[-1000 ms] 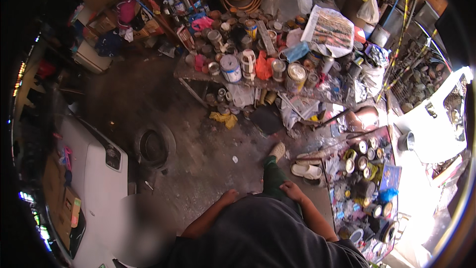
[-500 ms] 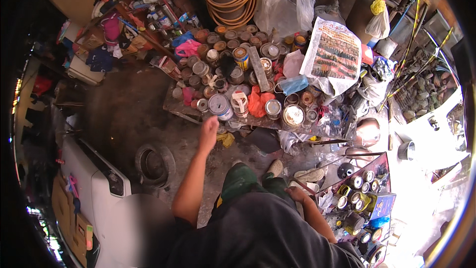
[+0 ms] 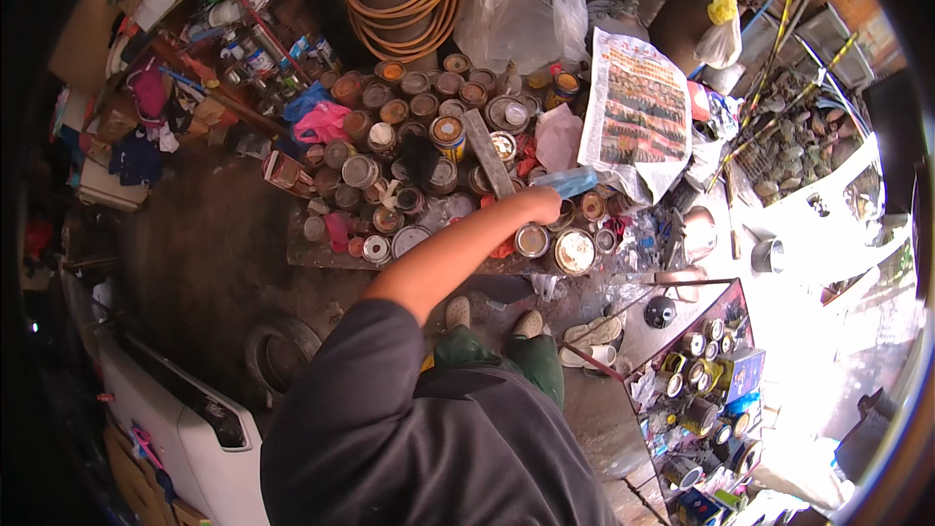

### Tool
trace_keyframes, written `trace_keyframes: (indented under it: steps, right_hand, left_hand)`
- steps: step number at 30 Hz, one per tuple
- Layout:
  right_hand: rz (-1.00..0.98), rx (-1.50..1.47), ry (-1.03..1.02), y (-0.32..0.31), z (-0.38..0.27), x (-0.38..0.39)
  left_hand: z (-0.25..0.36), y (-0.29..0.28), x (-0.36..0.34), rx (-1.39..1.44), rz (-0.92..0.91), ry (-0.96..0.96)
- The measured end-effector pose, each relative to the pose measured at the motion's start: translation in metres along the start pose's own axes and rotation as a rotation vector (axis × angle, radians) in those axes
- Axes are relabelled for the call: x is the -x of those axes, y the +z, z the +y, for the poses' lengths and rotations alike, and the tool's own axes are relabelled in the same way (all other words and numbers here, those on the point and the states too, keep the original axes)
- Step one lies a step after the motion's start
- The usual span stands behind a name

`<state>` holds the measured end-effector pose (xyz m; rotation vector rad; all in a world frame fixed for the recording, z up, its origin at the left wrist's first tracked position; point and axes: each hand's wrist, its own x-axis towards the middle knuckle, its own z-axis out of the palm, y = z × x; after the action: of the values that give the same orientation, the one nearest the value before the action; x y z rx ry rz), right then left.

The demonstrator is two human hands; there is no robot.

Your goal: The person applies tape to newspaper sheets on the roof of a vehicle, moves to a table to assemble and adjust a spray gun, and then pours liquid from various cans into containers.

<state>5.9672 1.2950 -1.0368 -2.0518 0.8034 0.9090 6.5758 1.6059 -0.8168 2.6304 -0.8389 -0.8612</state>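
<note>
Dark grey cloth (image 3: 467, 448) is covering the person's torso, and the bare left forearm (image 3: 458, 255) is slanting away and rightward over the near edge of a crowded bench (image 3: 310, 251). The left hand (image 3: 539, 205) is sitting over the tins (image 3: 576, 251), its back facing up; its fingers are hiding underneath, so I cannot tell whether they are spreading or gripping. A light-blue face mask (image 3: 570, 181) is lying among the clutter just beyond the hand and to its right, its long axis running roughly sideways; whether the two are touching, I cannot tell. Only the left hand is showing near it; the right is out of sight. A grey strip (image 3: 487, 154) is pointing its near end toward the hand. Farther back, a printed sheet (image 3: 638, 117) is draping over the pile, and a clear plastic bag (image 3: 526, 15) is slumping behind.
</note>
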Motion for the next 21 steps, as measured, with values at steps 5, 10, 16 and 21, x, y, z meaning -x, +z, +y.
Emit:
trace_keyframes:
  steps: [5,10,16,21]
  right_hand:
    - [-0.007,-0.081,0.085,-0.013,-0.065,0.015]
    - [0.017,-0.177,0.112,-0.036,-0.108,0.023]
    - [0.041,-0.202,0.083,-0.033,-0.113,0.022]
    - [0.202,-0.173,-0.065,-0.014,-0.088,0.020]
  left_hand:
    - [0.010,0.008,-0.055,-0.272,-0.305,-0.107]
    - [0.010,0.014,-0.068,-0.298,-0.319,-0.097]
    - [0.009,0.002,-0.058,-0.224,-0.178,-0.124]
    - [0.002,-0.033,-0.022,0.057,0.342,-0.116]
